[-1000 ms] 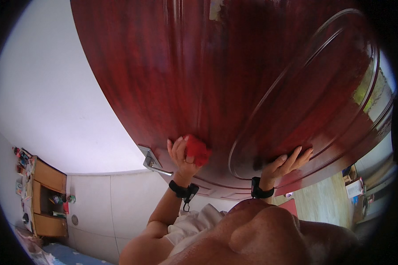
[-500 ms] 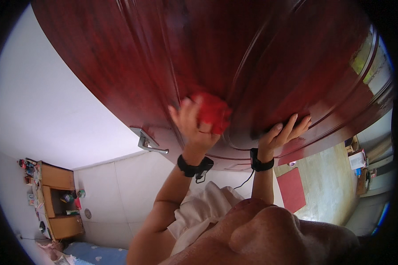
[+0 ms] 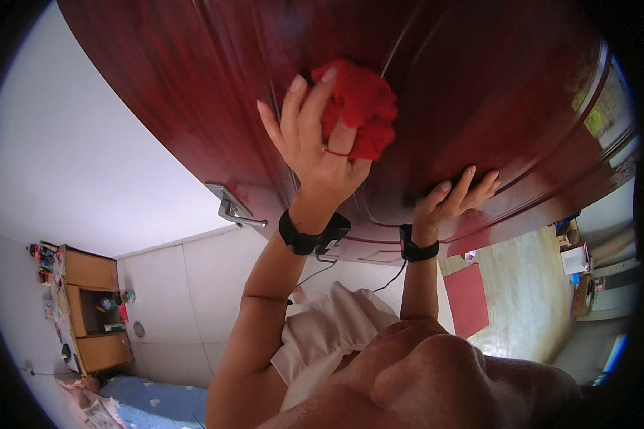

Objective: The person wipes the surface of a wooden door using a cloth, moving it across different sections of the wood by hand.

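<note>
A glossy dark-red wooden door (image 3: 215,93) with raised moulding lines fills the upper part of the view. My left hand (image 3: 315,136) presses a bunched red cloth (image 3: 368,107) against its surface, with some fingers spread beside the cloth and others tucked into it. To the right and lower, my right hand (image 3: 454,200) lies on the door with its fingers spread, holding nothing. Black bands with small boxes circle both wrists. Below and left of my left hand, a metal lever handle (image 3: 236,207) sticks out from the door's edge.
A wooden cabinet (image 3: 93,268) with things on and in it stands at the far left, near a blue bedcover (image 3: 157,400). Pale floor tiles (image 3: 164,286) lie below the door. To the right are a red mat (image 3: 466,300) and a shelf (image 3: 587,289) holding items.
My left hand has slid upward along the door with the red cloth, its fingers now more spread. My right hand stays on nearly the same spot.
</note>
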Tool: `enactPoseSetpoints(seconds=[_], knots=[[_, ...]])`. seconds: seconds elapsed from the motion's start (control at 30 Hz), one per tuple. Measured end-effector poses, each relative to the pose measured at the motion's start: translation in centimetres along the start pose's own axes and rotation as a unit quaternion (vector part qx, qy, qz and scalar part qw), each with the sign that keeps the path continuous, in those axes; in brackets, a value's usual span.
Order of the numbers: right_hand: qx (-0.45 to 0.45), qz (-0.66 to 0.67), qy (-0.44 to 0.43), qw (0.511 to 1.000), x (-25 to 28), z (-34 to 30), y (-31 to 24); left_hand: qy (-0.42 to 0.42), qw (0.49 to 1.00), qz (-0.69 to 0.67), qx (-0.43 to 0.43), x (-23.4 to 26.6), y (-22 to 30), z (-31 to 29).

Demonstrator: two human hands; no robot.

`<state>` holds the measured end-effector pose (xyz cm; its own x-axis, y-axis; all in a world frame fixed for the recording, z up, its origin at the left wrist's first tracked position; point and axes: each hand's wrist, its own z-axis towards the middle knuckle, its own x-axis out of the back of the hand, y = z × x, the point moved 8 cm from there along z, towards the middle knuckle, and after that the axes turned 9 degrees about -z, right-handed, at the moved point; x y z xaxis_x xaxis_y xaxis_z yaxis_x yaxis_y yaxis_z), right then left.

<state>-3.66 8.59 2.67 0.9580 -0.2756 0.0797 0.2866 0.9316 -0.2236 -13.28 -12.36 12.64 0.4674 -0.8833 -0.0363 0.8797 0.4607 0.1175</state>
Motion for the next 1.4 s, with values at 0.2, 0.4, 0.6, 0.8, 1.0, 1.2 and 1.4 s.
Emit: enactPoseSetpoints(seconds=[0.2,0.4,0.6,0.8,1.0,1.2,1.4], knots=[[-0.007,0.009,0.015,1.0,-0.2,-0.1,0.4,-0.061,0.998,-0.024,-0.003,-0.4,-0.9,-12.7],[0.001,-0.005,0.009,1.0,0.0,-0.4,0.5,-0.2,0.979,0.01,0.032,2.1,-4.6,-20.5],[0.008,-0.006,0.025,1.0,0.1,0.1,0.1,-0.002,0.998,0.069,0.008,5.5,-8.2,-4.1],[0.014,-0.013,0.041,0.999,-0.3,0.1,-0.1,0.039,0.998,0.027,-0.041,4.4,-6.1,0.7],[0.01,-0.022,0.032,0.999,0.2,0.3,0.0,-0.03,0.996,0.06,0.067,4.3,-7.1,-10.2],[0.016,-0.024,0.036,0.999,0.5,0.2,0.4,0.028,0.998,0.053,-0.029,4.7,-6.7,1.1],[0.013,-0.008,0.037,0.999,0.0,0.1,-0.4,0.025,0.993,0.062,-0.093,2.5,-2.4,9.5]])
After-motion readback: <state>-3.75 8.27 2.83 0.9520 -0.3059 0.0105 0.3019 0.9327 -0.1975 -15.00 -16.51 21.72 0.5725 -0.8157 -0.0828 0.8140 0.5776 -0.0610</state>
